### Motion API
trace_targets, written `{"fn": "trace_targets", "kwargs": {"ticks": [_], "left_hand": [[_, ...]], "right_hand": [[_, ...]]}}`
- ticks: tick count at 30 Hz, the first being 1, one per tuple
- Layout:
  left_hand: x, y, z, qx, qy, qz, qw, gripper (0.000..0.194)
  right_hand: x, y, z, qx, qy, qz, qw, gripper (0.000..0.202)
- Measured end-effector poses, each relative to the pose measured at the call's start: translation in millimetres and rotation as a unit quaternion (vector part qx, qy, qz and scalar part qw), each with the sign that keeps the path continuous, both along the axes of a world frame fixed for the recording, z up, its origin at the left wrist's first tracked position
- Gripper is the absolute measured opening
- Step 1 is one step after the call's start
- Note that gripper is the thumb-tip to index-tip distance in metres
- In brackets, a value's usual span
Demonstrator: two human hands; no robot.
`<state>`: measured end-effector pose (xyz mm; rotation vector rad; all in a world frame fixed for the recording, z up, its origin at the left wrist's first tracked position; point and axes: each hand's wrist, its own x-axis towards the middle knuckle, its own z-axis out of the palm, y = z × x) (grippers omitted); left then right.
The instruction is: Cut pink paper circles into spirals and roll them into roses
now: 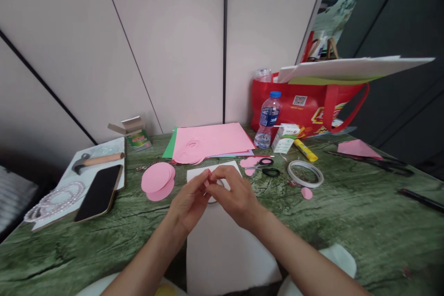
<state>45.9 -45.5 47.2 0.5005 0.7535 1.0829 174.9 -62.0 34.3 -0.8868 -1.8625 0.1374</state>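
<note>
My left hand (192, 201) and my right hand (236, 194) meet at their fingertips over a white sheet of paper (225, 249). Both are closed in a pinch on a small piece of pink paper (207, 181), mostly hidden by the fingers. Part of a round shape shows below the fingertips, too covered to name. Left of my hands lie overlapping pink paper circles (157, 178). Beyond my right hand are black-handled scissors (267, 166), their blades over pink paper pieces (249, 163).
Pink sheets (218, 136) lie at the back. A water bottle (267, 122), milk carton (285, 138), glue stick (305, 150) and tape roll (321, 179) stand or lie right, before a red bag (312, 97). A phone (99, 192) and hammer (100, 159) are left.
</note>
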Motion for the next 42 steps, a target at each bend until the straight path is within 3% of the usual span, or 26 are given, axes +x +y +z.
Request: {"fn": "trace_targets", "kwargs": {"ticks": [3, 6, 14, 25, 29, 34, 42], "left_hand": [[0.2, -0.1, -0.3, -0.004, -0.02, -0.001, 1.0, 0.013], [0.7, -0.2, 0.1, 0.0, -0.045, -0.011, 0.999, 0.008], [0.0, -0.6, 1.9, 0.03, -0.015, 0.007, 0.999, 0.006], [-1.1, -4.8, 4.3, 0.094, 0.046, -0.063, 0.993, 0.02], [-0.1, -4.6, 6.0, 0.109, 0.065, -0.042, 0.991, 0.018], [0.4, -4.5, 6.4, 0.136, 0.093, 0.027, 0.986, 0.017], [2.3, -5.6, 6.4, 0.175, 0.131, 0.079, 0.972, 0.014]], "right_hand": [[-1.5, 2.9, -2.6, 0.053, 0.01, 0.015, 0.998, 0.011], [-3.5, 5.9, -3.9, 0.059, 0.048, 0.023, 0.997, 0.009], [1.2, 7.7, 2.7, -0.053, 0.189, 0.049, 0.979, 0.007], [13.1, 15.0, 7.8, -0.167, 0.266, 0.111, 0.943, 0.008], [11.0, 13.9, 7.1, -0.215, 0.295, 0.117, 0.924, 0.009], [7.2, 8.3, 7.9, -0.258, 0.334, 0.101, 0.901, 0.018], [1.9, 3.0, 13.4, -0.237, 0.345, 0.063, 0.906, 0.004]]}}
